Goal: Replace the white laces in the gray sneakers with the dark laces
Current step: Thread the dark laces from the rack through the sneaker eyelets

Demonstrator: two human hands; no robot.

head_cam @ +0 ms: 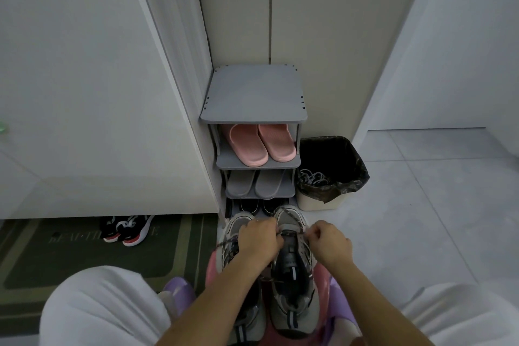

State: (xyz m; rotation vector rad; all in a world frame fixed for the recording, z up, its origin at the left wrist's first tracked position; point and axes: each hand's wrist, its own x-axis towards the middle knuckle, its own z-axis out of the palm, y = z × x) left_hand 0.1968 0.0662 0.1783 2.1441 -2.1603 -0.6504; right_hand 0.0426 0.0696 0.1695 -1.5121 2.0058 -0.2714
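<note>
Sneakers (pixel 292 289) gray, dark speckled lace (pixel 292 215) pinched by left hand (pixel 261 241) and right hand (pixel 328 244)

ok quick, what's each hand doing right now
Left hand: fingers curled, pinching the dark lace at the gray sneaker.
Right hand: fingers curled, pinching the same lace on the other side.

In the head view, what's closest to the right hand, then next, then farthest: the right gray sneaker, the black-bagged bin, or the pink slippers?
1. Gray mesh sneaker on the right: under the right hand, which pinches its dark lace.
2. Cream plastic bin with black bag: on the floor beyond.
3. Pink rubber slippers: on the gray rack's shelf.
</note>
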